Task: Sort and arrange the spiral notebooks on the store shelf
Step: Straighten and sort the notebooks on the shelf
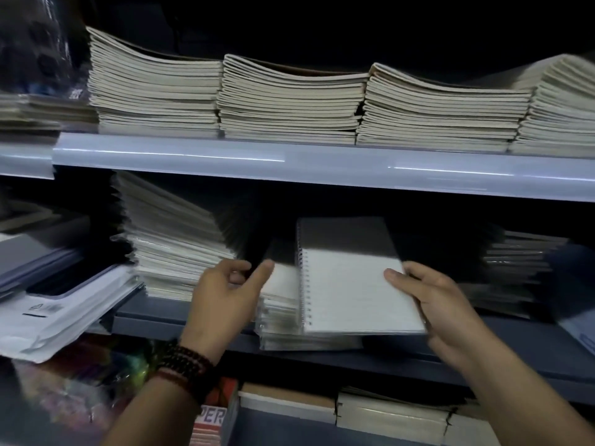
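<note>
My right hand (431, 304) pinches notebook (354, 291) over stack (280, 317); left hand (225, 294) loose, empty. Next, likely: lower, align spirals.

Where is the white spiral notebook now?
The spiral notebook is right of centre in the head view, gripped by the right hand over a short stack on the dark shelf.

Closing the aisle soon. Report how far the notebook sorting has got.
Done: the top-shelf stacks stand side by side. In hand: the right hand holds a spiral notebook over the low stack on the middle shelf, left hand beside it. Left: the leaning pile looks fanned and uneven, and the low stack overhangs the shelf edge.
</note>
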Available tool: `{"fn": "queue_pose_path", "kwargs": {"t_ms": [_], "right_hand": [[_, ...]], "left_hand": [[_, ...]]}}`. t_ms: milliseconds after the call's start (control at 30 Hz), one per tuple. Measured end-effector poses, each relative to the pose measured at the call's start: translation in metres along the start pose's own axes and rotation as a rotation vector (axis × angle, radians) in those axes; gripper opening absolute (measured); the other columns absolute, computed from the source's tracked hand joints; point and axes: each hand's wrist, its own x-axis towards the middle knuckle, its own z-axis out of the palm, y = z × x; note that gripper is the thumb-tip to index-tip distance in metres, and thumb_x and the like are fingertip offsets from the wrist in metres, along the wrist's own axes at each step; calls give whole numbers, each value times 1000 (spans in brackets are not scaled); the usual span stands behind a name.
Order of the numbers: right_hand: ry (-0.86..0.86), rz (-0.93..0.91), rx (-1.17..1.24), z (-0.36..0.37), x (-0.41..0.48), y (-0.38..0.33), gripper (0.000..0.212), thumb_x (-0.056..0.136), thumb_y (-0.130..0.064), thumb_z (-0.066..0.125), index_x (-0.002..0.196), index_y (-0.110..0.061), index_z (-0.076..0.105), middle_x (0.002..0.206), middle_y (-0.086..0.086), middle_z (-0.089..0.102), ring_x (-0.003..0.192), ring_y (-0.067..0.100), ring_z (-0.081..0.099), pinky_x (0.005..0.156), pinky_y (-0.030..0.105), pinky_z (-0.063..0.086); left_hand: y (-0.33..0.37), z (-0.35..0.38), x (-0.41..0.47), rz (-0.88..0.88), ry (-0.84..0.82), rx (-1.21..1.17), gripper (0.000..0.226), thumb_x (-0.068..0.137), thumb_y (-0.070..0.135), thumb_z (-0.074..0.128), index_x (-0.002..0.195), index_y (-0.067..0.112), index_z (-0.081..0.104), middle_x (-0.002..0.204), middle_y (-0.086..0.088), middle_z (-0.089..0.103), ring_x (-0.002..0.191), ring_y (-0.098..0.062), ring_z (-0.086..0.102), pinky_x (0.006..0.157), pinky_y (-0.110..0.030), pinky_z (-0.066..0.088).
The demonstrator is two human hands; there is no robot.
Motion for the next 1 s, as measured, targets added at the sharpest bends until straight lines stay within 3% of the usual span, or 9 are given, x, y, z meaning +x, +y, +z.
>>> {"fn": "queue_pose_path", "kwargs": {"t_ms": [100, 200, 300, 467, 633, 700, 800, 900, 1000], "right_hand": [[56, 50, -6, -1, 11, 6, 24, 91, -17, 69, 109, -2, 67, 101, 15, 76, 87, 26, 74, 78, 37, 54], [44, 108, -2, 0, 20, 14, 27, 89, -18, 71, 110, 0, 67, 96, 14, 77, 81, 23, 74, 72, 34, 52], [55, 142, 19, -1, 26, 17, 23, 89, -16, 71, 101, 4, 68, 83, 12, 75, 70, 21, 71, 66, 33, 51], [124, 154, 66, 3, 41, 19, 25, 86, -14, 74, 100, 4, 63, 70, 10, 67, 62, 21, 65, 56, 31, 48], [138, 128, -62, 22, 51, 32, 23, 86, -18, 76, 92, 1, 66, 78, 10, 72, 76, 25, 66, 72, 33, 48], [128, 90, -191, 31, 52, 36, 24, 88, -25, 75, 85, -4, 66, 85, 10, 71, 79, 22, 65, 70, 30, 46], [102, 18, -423, 37, 54, 43, 42, 86, -41, 74, 83, -1, 65, 76, 7, 61, 71, 19, 57, 64, 30, 40], [232, -183, -795, 41, 50, 38, 39, 88, -49, 68, 88, -10, 65, 68, -3, 55, 64, 16, 52, 51, 28, 32], [286, -305, -586, 49, 40, 19, 43, 95, -46, 60, 71, -10, 61, 59, -4, 55, 58, 16, 53, 53, 32, 33]], "left_hand": [[3, 15, 20, -74, -136, 214, 36, 81, 47, 79, 82, 17, 60, 62, -4, 69, 53, -3, 63, 60, -29, 48], [-7, 19, 37, -125, -138, 215, 39, 85, 37, 78, 68, 7, 61, 53, -1, 62, 57, -16, 61, 60, -27, 46], [-13, 11, 41, -147, -90, 100, 23, 91, 27, 72, 79, 9, 71, 61, 0, 67, 66, -22, 65, 72, -35, 53], [12, -11, 30, -45, -9, -142, 22, 107, 22, 45, 104, 3, 53, 64, -21, 70, 52, -37, 68, 51, -39, 55], [28, -27, 9, 200, 216, -141, 17, 107, 31, 45, 114, 16, 47, 71, -8, 72, 50, -28, 69, 53, -42, 58], [24, -30, 6, 164, 236, -263, 20, 107, 29, 45, 117, 13, 49, 85, -7, 72, 55, -29, 70, 49, -38, 57], [17, -31, 6, 56, 178, -501, 31, 108, 24, 45, 124, -2, 50, 84, -12, 74, 59, -34, 69, 47, -29, 55], [12, -23, 1, -77, 33, -706, 37, 106, 19, 46, 123, -14, 49, 86, -27, 72, 56, -34, 66, 46, -29, 55], [8, -10, -8, -205, -101, -754, 31, 104, 15, 49, 120, -12, 52, 90, -29, 71, 55, -34, 66, 44, -29, 55]]}}
